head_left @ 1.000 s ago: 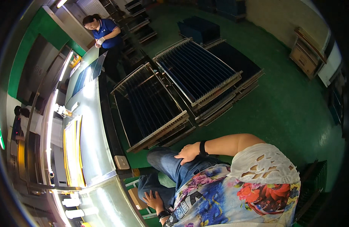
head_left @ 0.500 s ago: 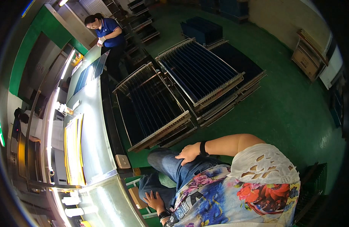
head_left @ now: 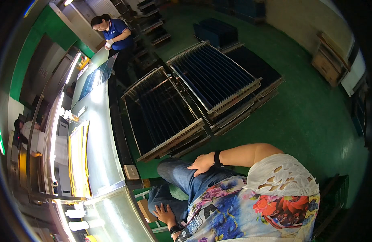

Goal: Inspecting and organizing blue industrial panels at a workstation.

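My left hand [head_left: 165, 215] lies flat on my left knee, fingers spread over the blue jeans [head_left: 161, 197], with a dark watch [head_left: 176, 230] on its wrist. Higher up, my right hand [head_left: 202, 163] rests on the other thigh, fingers stretched over the denim. A black band [head_left: 217, 159] circles that wrist. Neither hand holds anything. Beside my knees is the long, shiny worktable [head_left: 100, 133], which neither hand touches. A stack of yellow-edged sheets [head_left: 79, 157] lies on it, and a small beige box [head_left: 131, 172] sits by its near edge.
Metal racks [head_left: 163, 115] holding dark panels stand ahead, with another slotted rack [head_left: 214, 76] to their right. A co-worker in a blue shirt [head_left: 120, 31] stands at the table's far end by a dark panel [head_left: 98, 78]. Cardboard [head_left: 328, 64] leans at the far right wall.
My hands stay in place on my legs. Behind the table at the left, another person's head and hand have shifted slightly.
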{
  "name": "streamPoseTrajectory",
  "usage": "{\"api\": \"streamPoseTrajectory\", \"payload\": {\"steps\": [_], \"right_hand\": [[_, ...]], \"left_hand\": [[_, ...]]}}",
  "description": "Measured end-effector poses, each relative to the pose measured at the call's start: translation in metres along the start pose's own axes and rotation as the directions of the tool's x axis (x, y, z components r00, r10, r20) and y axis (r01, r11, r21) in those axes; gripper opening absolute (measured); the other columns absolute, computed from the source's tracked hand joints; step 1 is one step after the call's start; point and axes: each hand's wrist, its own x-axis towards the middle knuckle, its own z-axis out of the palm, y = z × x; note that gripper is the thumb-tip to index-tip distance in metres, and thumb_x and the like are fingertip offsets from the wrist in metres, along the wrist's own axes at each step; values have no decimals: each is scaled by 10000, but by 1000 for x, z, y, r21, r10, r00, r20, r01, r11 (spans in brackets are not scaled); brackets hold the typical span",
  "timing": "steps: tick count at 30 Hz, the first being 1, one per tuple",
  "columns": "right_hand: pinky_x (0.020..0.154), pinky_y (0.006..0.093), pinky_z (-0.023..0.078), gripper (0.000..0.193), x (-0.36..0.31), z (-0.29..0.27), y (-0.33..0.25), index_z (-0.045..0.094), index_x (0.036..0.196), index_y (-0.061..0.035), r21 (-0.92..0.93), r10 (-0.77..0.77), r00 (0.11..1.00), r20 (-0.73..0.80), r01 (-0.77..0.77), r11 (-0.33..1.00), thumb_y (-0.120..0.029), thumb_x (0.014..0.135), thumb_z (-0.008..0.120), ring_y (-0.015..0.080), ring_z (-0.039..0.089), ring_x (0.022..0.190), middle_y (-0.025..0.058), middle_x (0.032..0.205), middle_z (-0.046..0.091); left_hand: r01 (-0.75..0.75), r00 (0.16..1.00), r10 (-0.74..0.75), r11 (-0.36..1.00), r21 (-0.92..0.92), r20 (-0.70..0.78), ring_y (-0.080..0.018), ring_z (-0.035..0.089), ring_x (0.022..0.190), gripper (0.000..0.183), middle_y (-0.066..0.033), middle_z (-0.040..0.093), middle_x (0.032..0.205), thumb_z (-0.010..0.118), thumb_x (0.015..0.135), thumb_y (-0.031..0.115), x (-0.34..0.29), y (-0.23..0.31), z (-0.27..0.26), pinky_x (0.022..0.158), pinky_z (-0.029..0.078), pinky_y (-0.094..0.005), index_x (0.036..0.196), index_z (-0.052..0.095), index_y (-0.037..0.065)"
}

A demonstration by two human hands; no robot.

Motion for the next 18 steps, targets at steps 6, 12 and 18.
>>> {"api": "streamPoseTrajectory", "payload": {"steps": [6, 12, 18], "right_hand": [[914, 453, 439, 684, 14, 1, 1, 426, 1343, -56, -19, -57, 997, -56, 56, 998, -525, 854, 516, 416, 556, 1053, 268, 1144, 576], [922, 453, 433, 722, 26, 6, -8, 424, 1331, -18, -54, -106, 994, -31, 104, 993, -565, 865, 485, 440, 551, 1042, 303, 1137, 559], [858, 462, 464, 725, 42, -10, -9, 505, 1220, 17, -225, 7, 984, 177, 34, 974, -606, 849, 479, 439, 589, 963, 295, 1010, 614]], "left_hand": [[-28, 999, 27, 997, -70, -17, -354, 206, 1376, 418, -52, 357, 1453, 607, 820, 404, 5, -2, -1, 1022, 263, -574, 1185, 622, 201], [58, 995, -72, 983, -175, -75, -331, 197, 1384, 413, -17, 374, 1441, 638, 782, 431, 1, -7, -3, 1047, 220, -583, 1151, 639, 244], [48, 995, -68, 972, -231, -76, -308, 214, 1382, 412, 5, 408, 1417, 627, 785, 464, -12, -8, 10, 1045, 205, -608, 1142, 642, 260]]}}
